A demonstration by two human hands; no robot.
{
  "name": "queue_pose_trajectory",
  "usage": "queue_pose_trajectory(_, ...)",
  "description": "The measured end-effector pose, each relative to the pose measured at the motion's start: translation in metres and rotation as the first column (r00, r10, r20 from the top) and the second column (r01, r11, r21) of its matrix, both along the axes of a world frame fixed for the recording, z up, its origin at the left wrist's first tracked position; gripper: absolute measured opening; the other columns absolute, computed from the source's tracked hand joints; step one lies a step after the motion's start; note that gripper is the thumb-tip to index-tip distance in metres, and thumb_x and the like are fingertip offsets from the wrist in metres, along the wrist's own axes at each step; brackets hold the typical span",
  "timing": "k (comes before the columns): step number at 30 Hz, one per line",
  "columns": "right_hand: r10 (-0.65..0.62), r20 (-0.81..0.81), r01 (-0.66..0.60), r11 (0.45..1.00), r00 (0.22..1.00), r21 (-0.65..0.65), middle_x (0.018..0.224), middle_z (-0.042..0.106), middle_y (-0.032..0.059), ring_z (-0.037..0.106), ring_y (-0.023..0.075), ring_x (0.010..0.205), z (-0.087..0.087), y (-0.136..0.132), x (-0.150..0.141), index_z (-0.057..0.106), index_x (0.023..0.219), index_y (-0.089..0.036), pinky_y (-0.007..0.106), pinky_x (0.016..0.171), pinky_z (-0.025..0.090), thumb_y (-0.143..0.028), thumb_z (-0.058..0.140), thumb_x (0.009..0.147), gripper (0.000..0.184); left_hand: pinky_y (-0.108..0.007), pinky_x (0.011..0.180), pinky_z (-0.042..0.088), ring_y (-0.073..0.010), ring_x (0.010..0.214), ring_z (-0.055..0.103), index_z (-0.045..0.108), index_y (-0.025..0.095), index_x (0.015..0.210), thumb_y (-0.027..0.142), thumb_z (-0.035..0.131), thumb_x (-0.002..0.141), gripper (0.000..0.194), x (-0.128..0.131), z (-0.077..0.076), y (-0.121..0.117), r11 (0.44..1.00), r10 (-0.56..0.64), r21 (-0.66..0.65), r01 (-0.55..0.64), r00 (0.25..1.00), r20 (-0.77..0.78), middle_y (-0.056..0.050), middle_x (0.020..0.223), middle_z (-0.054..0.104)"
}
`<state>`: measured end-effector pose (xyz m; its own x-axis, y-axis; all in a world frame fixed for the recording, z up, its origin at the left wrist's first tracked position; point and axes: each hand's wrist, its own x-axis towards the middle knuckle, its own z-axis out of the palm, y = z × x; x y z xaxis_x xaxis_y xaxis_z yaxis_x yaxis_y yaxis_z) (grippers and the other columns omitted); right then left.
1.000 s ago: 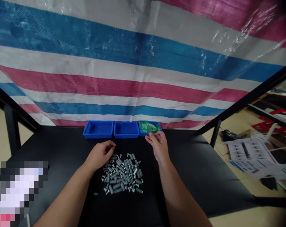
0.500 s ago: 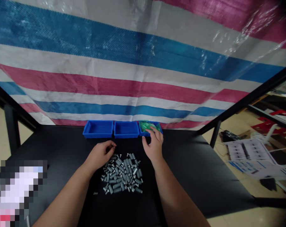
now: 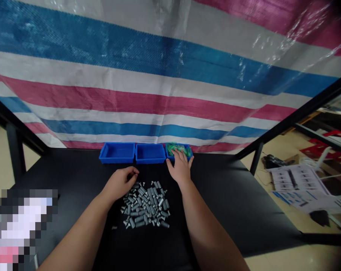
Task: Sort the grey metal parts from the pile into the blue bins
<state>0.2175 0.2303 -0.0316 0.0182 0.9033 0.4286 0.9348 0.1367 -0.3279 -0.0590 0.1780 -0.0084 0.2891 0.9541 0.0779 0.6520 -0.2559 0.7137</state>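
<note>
Your right hand (image 3: 180,169) has dropped into the third blue bin (image 3: 190,153), its fingers (image 3: 174,151) spread over the green parts (image 3: 182,148). Your left hand (image 3: 120,183) hovers, curled, just beside the pile of grey metal bolts (image 3: 144,205) on the desk (image 3: 229,195); any pinch there cannot be told.

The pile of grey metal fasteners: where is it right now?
In the head view, the pile lies on the black table, between the left hand and right hand, just below the row of blue bins.
</note>
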Motion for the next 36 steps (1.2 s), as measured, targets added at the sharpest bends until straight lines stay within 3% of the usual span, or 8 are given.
queue_pose_trajectory(7, 0.017, -0.124, 0.011, 0.975, 0.992, 0.222, 0.151, 0.045, 0.0169, 0.03, 0.0355, 0.146, 0.009, -0.013, 0.002, 0.054, 0.13, -0.018, 0.07, 0.116, 0.01, -0.043, 0.056, 0.092, 0.046, -0.027, 0.063, 0.041, -0.0144, 0.063, 0.057, 0.068, 0.02, 0.101, 0.036, 0.051, 0.092, 0.024, -0.004, -0.004, 0.003, 0.997, 0.021, 0.068, -0.023, 0.999, 0.033, 0.0, 0.074, 0.067)
queue_pose_trajectory(12, 0.267, -0.332, -0.199, 0.954, 0.905, 0.224, 0.15, 0.043, 0.0193, 0.04, 0.0296, 0.142, 0.007, -0.051, 0.009, 0.046, 0.137, -0.017, 0.053, 0.117, 0.033, -0.041, 0.059, 0.091, 0.054, -0.031, 0.075, 0.049, -0.0197, 0.086, 0.064, 0.068, 0.019, 0.101, 0.04, 0.052, 0.093, 0.028, -0.01, -0.006, -0.007, 0.987, 0.063, 0.142, -0.075, 0.995, 0.082, -0.006, 0.094, 0.069)
queue_pose_trajectory(16, 0.362, -0.372, -0.384, 0.923, 0.855, 0.018, 0.155, 0.037, 0.0182, 0.037, 0.0283, 0.144, -0.006, -0.106, 0.013, 0.033, 0.149, -0.018, 0.049, 0.118, 0.034, -0.044, 0.065, 0.088, 0.074, -0.038, 0.097, 0.05, -0.0229, 0.111, 0.061, 0.062, 0.019, 0.118, 0.044, 0.052, 0.094, 0.036, -0.017, -0.014, -0.046, 0.972, 0.122, 0.183, -0.148, 0.982, 0.145, -0.01, 0.118, 0.064)
queue_pose_trajectory(19, 0.362, -0.29, -0.415, 0.898, 0.886, -0.144, 0.161, 0.028, 0.0168, 0.029, 0.0316, 0.149, -0.011, -0.151, 0.011, 0.02, 0.157, -0.02, 0.052, 0.12, 0.03, -0.051, 0.073, 0.079, 0.099, -0.043, 0.11, 0.043, -0.0258, 0.129, 0.054, 0.051, 0.02, 0.134, 0.045, 0.052, 0.094, 0.046, -0.02, -0.024, -0.091, 0.97, 0.104, 0.211, -0.118, 0.992, 0.074, -0.013, 0.137, 0.055)
queue_pose_trajectory(23, 0.339, -0.151, -0.366, 0.901, 0.929, -0.232, 0.166, 0.015, 0.0166, 0.016, 0.0367, 0.152, -0.017, -0.197, 0.0, -0.002, 0.161, -0.019, 0.058, 0.123, 0.02, -0.059, 0.08, 0.066, 0.132, -0.05, 0.118, 0.035, -0.0335, 0.148, 0.031, 0.019, 0.021, 0.158, 0.055, 0.063, 0.084, 0.092, -0.019, -0.038, -0.146, 0.953, 0.146, 0.286, -0.102, 0.98, -0.138, -0.014, 0.161, 0.032)
queue_pose_trajectory(26, 0.34, -0.105, -0.355, 0.899, 0.935, -0.257, 0.166, 0.008, 0.0169, 0.012, 0.038, 0.153, -0.022, -0.211, -0.008, -0.007, 0.161, -0.018, 0.06, 0.123, 0.016, -0.063, 0.082, 0.061, 0.141, -0.051, 0.117, 0.037, -0.0363, 0.15, 0.025, 0.001, 0.019, 0.161, 0.062, 0.067, 0.078, 0.114, -0.016, -0.048, -0.163, 0.945, 0.15, 0.32, -0.068, 0.959, -0.24, -0.017, 0.164, 0.022)
queue_pose_trajectory(30, 0.304, -0.118, -0.325, 0.903, 0.945, -0.279, 0.166, 0.01, 0.018, 0.012, 0.0406, 0.152, -0.024, -0.206, -0.021, -0.002, 0.161, -0.017, 0.064, 0.122, 0.014, -0.07, 0.079, 0.06, 0.14, -0.055, 0.118, 0.032, -0.0389, 0.15, 0.025, -0.006, 0.018, 0.161, 0.069, 0.068, 0.072, 0.126, -0.01, -0.06, -0.149, 0.924, 0.153, 0.382, -0.038, 0.949, -0.275, -0.019, 0.165, 0.02)
queue_pose_trajectory(36, 0.24, -0.137, -0.27, 0.922, 0.961, -0.278, 0.162, 0.022, 0.0229, 0.019, 0.0418, 0.15, -0.018, -0.166, -0.046, 0.016, 0.159, -0.011, 0.062, 0.121, 0.016, -0.066, 0.075, 0.067, 0.123, -0.055, 0.119, 0.029, -0.0385, 0.149, 0.027, 0.001, 0.01, 0.16, 0.074, 0.06, 0.076, 0.121, 0.005, -0.07, -0.092, 0.919, 0.17, 0.393, -0.037, 0.936, -0.309, -0.025, 0.16, 0.028)
